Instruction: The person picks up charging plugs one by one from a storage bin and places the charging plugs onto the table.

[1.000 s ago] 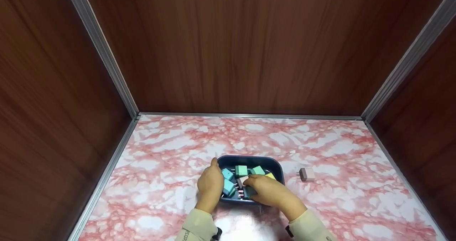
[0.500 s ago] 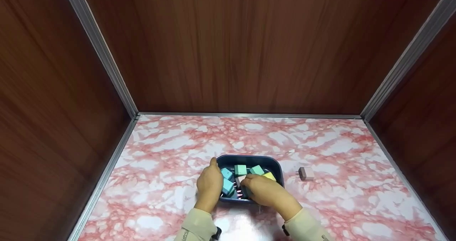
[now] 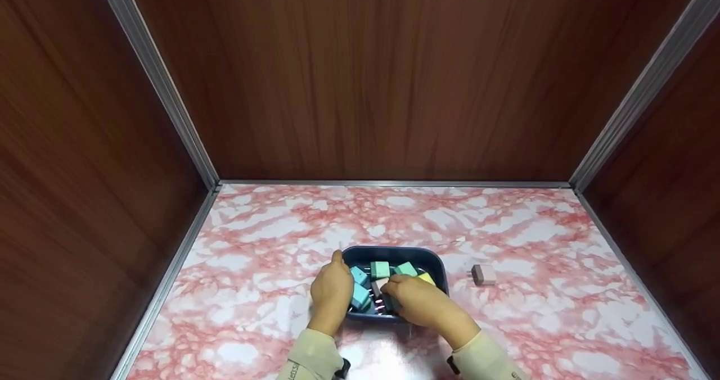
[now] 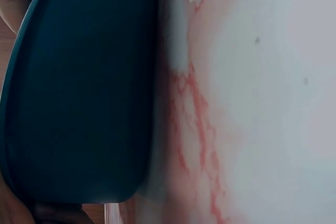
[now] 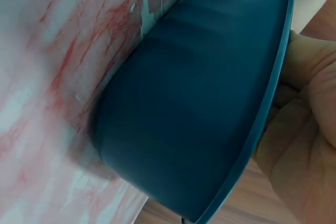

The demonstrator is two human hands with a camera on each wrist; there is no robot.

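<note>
1. The left hand (image 3: 332, 290) grips the left end of a dark blue bin (image 3: 394, 254), which sits on the pink-and-white marbled worktop (image 3: 270, 234).
2. The right hand (image 3: 421, 300) reaches over the bin's near right part, its fingers bent down against the right side of a pale pink block (image 3: 379, 286) inside; its thumb is hidden in the head view, so I cannot tell whether it pinches the block.
3. Two light blue blocks (image 3: 360, 295) lie at the bin's left end, close to the left hand.
4. A mint green block (image 3: 380, 269) sits behind the pale pink one, a tilted green block (image 3: 405, 268) to its right.
5. A yellow block (image 3: 426, 278) shows partly behind the right hand.
6. Outside the bin, to its right and apart from it, a pale pink plug (image 3: 484, 275) lies on the worktop, its metal prongs (image 3: 470, 274) pointing left toward the bin.
7. Both wrist views show mostly the bin's smooth outer wall.
8. Brown wood-grain panels (image 3: 360, 87) with grey metal edging (image 3: 163, 87) enclose the worktop.
</note>
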